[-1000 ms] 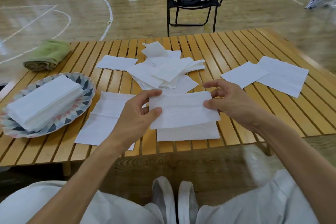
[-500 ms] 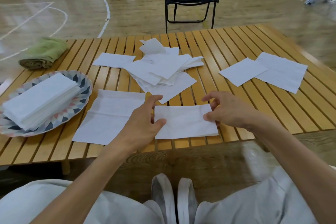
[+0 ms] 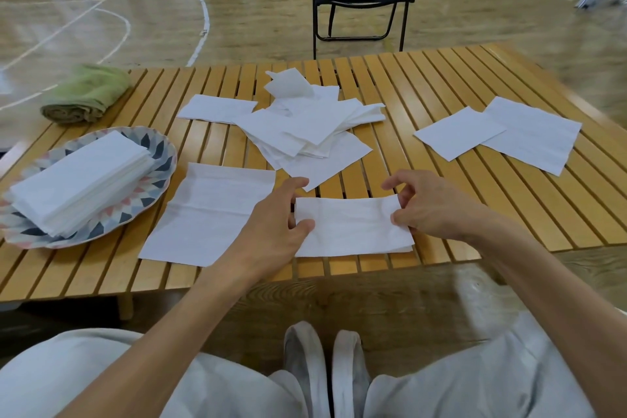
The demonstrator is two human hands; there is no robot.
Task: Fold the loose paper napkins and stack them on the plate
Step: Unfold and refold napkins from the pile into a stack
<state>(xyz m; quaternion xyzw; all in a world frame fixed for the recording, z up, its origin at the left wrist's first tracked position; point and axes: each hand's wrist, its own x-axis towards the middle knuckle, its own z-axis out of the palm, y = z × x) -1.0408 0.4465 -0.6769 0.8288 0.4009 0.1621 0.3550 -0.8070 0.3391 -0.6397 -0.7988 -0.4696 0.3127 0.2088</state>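
On the slatted wooden counter (image 3: 424,85), a tall stack of folded white napkins (image 3: 81,180) fills the patterned plate (image 3: 159,176), the left hand (image 3: 274,231) and right hand (image 3: 431,204) pinch a half-folded white paper napkin (image 3: 353,227) in their fingers, and numerous loose white napkins (image 3: 305,132) await folding.

A slatted wooden worktop (image 3: 424,85) stands on a gym floor (image 3: 258,27); at its far left lies a rolled green towel (image 3: 86,95); nearer, at the left edge, a patterned plate (image 3: 159,163); beside the plate an open napkin (image 3: 210,214) lies flat; just right of that, at the near edge, a folded napkin (image 3: 353,227); in the middle a loose pile (image 3: 312,132) with one sheet (image 3: 217,108) to its left; at the right two sheets (image 3: 502,132) overlap.
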